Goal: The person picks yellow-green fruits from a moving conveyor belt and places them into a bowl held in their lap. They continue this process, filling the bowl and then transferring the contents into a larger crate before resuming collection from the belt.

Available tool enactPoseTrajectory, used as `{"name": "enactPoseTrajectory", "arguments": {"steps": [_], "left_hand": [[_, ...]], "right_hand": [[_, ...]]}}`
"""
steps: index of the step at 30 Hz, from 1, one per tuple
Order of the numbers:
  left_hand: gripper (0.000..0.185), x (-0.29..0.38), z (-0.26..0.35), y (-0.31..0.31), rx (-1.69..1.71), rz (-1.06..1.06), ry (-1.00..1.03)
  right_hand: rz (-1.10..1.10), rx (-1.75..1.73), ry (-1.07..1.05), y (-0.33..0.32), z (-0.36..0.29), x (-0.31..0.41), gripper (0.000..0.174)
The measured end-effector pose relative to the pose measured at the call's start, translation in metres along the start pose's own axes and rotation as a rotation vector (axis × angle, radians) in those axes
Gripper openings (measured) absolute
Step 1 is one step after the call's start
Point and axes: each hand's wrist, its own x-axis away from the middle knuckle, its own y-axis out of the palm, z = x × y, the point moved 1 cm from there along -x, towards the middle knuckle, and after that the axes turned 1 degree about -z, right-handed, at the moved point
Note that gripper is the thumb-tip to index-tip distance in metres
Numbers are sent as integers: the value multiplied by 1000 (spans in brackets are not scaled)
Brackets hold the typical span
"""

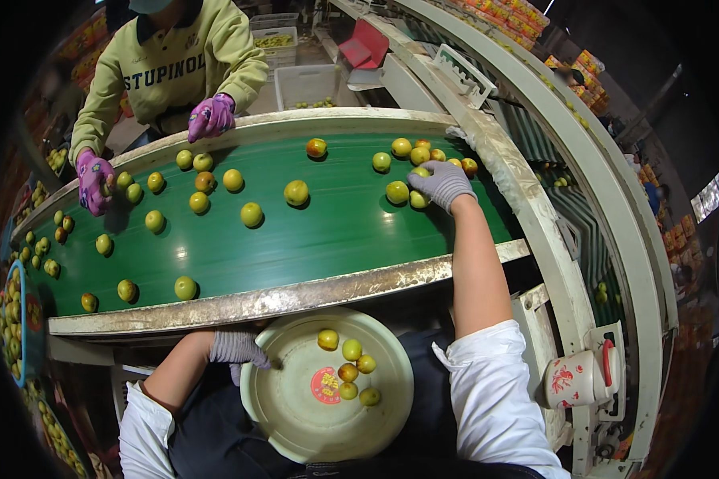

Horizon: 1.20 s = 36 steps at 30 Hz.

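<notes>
A green conveyor belt (227,239) carries scattered yellow-green fruits, some with reddish-brown patches. My right hand (446,184), in a grey knitted glove, reaches over the belt's right part. Its fingers rest on a yellow-green fruit (420,172); whether they grip it I cannot tell. Close by lie another fruit (397,192) and a cluster beyond the fingers. My left hand (239,353), gloved alike, grips the left rim of a pale green plastic basin (389,425) on my lap. Several fruits (348,372) lie in the basin around a red round sticker.
Across the belt stands a co-worker (174,72) in purple patterned gloves, one hand at a fruit. A worn metal rail (263,302) edges the belt near me. A curved machine frame (551,263) rises at right, with a white-and-red container (575,377). A blue-rimmed basket (31,311) of fruit stands left.
</notes>
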Motion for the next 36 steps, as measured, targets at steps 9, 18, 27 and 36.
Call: {"name": "enactPoseTrajectory", "arguments": {"steps": [9,18,27,36], "left_hand": [[43,-9,-14,-4,18,-26,-10],[43,-8,-8,-3,-26,-32,-67],[41,-4,-14,-4,-5,-14,-69],[44,-5,-2,1,-13,-10,-21]], "right_hand": [[84,-100,96,15,-60,-34,53],[50,45,-263,52,-95,-28,52],[-630,-1118,-503,-15,-106,133,40],[-924,-52,-1005,46,-110,239,36]]}}
